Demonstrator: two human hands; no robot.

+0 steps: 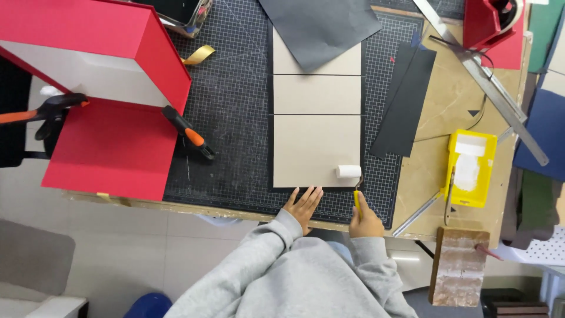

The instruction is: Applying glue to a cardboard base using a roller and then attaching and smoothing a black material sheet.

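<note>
My right hand [365,220] grips the yellow handle of a small white paint roller [348,171], whose head rests on the near right corner of a tan board panel [312,150]. My left hand [305,206] lies flat with fingers together, pressing the near edge of that panel. Three tan panels lie in a column on black paper over a gridded cutting mat [235,112]. A loose black sheet [321,26] covers the far panel's top.
A red box [112,100] held by orange-handled clamps [188,132] stands at left. A yellow glue tray [471,168] sits at right, beside a black strip [406,100], a metal ruler [488,88], a red tape dispenser [491,20] and a wooden block [459,265].
</note>
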